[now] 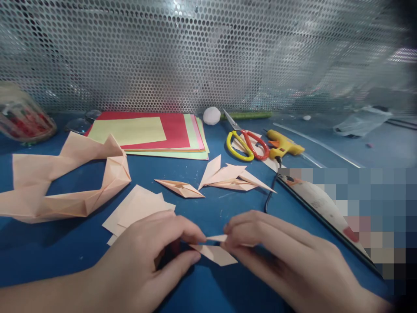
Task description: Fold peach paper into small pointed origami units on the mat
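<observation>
Between my two hands is a small folded piece of peach paper, its pointed ends partly hidden by fingers. My left hand pinches its left tip between thumb and forefinger. My right hand closes its fingertips on the upper right side of the same piece. Just left of my left hand lies a stack of peach paper squares. Beyond the hands, a pointed folded paper unit rests alone, beside a small pile of similar folded units.
A ring of joined peach paper units stands at left. Coloured paper sheets, scissors, a white foam ball and a yellow glue gun lie farther back. A jar stands far left; a perforated metal panel rises behind.
</observation>
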Tool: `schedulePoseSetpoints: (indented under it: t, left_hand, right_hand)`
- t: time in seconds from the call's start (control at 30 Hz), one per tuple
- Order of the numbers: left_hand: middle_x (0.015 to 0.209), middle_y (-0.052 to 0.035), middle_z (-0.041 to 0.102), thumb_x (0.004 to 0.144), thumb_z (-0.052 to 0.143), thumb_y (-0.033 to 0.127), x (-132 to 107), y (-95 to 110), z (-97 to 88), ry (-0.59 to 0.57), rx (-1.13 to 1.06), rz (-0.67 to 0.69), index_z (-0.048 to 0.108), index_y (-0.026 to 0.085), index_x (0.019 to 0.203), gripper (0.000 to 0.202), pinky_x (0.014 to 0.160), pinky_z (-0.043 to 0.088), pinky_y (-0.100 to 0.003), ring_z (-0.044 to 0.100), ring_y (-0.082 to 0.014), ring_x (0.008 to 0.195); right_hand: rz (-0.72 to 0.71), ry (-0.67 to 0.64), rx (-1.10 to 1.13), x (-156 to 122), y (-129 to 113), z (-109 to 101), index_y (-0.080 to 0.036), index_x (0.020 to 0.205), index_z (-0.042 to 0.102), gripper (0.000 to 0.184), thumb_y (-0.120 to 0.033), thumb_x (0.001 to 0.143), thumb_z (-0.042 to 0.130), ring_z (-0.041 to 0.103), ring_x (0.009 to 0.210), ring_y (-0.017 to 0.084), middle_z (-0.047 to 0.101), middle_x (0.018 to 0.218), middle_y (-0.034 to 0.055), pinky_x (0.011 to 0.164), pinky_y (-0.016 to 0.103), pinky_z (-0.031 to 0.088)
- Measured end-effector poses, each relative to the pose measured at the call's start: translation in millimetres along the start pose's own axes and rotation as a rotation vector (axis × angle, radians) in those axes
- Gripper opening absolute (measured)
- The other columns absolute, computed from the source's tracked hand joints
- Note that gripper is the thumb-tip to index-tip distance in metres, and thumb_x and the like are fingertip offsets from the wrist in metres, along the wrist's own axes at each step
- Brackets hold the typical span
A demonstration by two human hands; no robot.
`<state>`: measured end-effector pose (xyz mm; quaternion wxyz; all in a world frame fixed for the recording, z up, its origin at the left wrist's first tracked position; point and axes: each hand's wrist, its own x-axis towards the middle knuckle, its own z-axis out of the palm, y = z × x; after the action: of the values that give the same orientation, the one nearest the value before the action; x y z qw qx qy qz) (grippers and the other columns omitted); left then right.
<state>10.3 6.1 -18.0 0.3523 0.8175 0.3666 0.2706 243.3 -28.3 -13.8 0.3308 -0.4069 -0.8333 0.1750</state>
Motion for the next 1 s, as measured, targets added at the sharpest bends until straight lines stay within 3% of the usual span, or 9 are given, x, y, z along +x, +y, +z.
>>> schedulePoseSetpoints:
  t: [0.13,0.27,0.37,0.53,0.7,0.83,1.0]
  left_hand:
    - [0.082,0.0144,0.068,0.085,0.064,0.022,1,1,-0.6,-0.049,-0.118,-0.106,0.062,0.038,0.105,0.026,0.060,0.047,-0.009,0.062,-0.0031,0.066]
    - [0.075,0.0148,0.067,0.081,0.067,0.019,5,4,-2.5,-0.050,-0.064,-0.075,0.068,0.037,0.095,0.023,0.063,0.045,-0.008,0.061,-0.0024,0.066]
    - [0.071,0.0146,0.065,0.079,0.065,0.014,7,8,-2.3,-0.042,-0.035,-0.009,0.069,0.035,0.092,0.025,0.061,0.044,-0.007,0.059,-0.0020,0.063]
    - [0.072,0.0136,0.066,0.075,0.061,0.008,8,10,-1.2,-0.063,-0.001,0.018,0.069,0.033,0.092,0.031,0.060,0.044,-0.008,0.059,-0.0024,0.062]
    - [0.069,0.0125,0.066,0.077,0.065,0.011,6,8,-2.8,-0.054,-0.032,-0.006,0.071,0.032,0.085,0.023,0.060,0.043,-0.009,0.059,-0.0027,0.062]
    - [0.071,0.0104,0.068,0.081,0.064,0.016,4,5,-2.2,-0.058,-0.074,-0.051,0.071,0.029,0.078,0.014,0.061,0.045,-0.013,0.063,-0.0048,0.065]
    - [0.071,0.0094,0.069,0.081,0.063,0.019,4,5,-1.2,-0.042,-0.093,-0.105,0.070,0.028,0.078,0.012,0.058,0.046,-0.015,0.062,-0.0067,0.063]
  right_hand:
    - [-0.139,0.014,0.076,1,-7,2,-0.021,0.096,0.060,0.012,-0.010,0.097,0.054,0.070,0.081,0.008,0.070,0.091,0.0025,0.079,0.008,0.053]
    - [-0.092,0.010,0.167,6,-8,4,-0.018,0.086,0.063,0.023,0.004,0.084,0.062,0.070,0.080,0.009,0.070,0.087,0.0036,0.077,0.008,0.053]
    - [-0.067,0.019,0.215,8,-8,6,-0.019,0.084,0.062,0.027,0.007,0.081,0.063,0.070,0.076,0.009,0.070,0.083,0.0017,0.074,0.008,0.055]
    - [-0.034,0.024,0.202,7,-8,11,-0.021,0.083,0.061,0.027,0.006,0.081,0.062,0.069,0.075,0.009,0.068,0.082,0.0000,0.072,0.011,0.056]
    - [-0.010,0.062,0.212,6,-7,13,-0.021,0.087,0.068,0.022,0.001,0.082,0.065,0.069,0.074,0.008,0.068,0.084,0.0002,0.072,0.010,0.056]
    - [0.002,0.004,0.217,3,-4,17,-0.022,0.097,0.071,0.023,-0.005,0.082,0.071,0.071,0.078,0.009,0.070,0.093,0.0022,0.073,0.009,0.056]
    - [-0.008,0.113,0.245,1,-4,24,-0.022,0.093,0.069,0.024,-0.003,0.081,0.060,0.071,0.076,0.010,0.072,0.090,0.0018,0.070,0.010,0.056]
